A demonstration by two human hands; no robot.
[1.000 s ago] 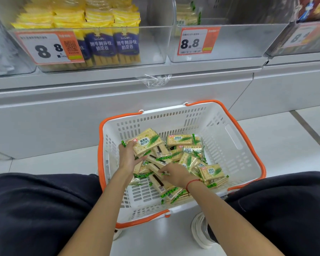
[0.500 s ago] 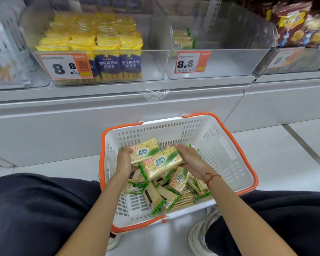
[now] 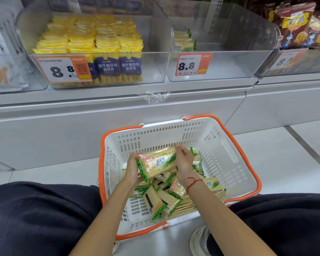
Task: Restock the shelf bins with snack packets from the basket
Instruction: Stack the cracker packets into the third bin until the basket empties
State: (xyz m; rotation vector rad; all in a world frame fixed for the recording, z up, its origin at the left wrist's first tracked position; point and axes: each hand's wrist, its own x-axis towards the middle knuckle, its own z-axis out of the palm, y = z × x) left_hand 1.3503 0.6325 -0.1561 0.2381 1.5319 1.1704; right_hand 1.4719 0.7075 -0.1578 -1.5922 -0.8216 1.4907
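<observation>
We see a white basket with an orange rim on the pale floor, set against the grey shelf base, between two dark-trousered knees. Both hands are inside it, above the heap. The left hand cups the left end of a small stack of cracker packets, fingers curled round the green-edged seam; the right hand grips the opposite end, fingers bent over the top, a red string at its wrist. The stack is lifted clear of the loose packets, which lie jumbled over the middle and near part of the basket floor, some face up, some showing barcodes. How many packets the stack holds we cannot tell; at least two edges show at the left end. Straight above the basket, on the shelf, stands a clear bin carrying an orange-and-white 8.8 price tag; a few matching cracker packets sit at its back left corner, the remainder of its floor bare. The clear bin to its left is packed with yellow-and-blue wafer-roll packets and bears its own 8.8 tag. At far right, brown snack bags fill another bin. A scrap of clear film hangs from the shelf lip.
</observation>
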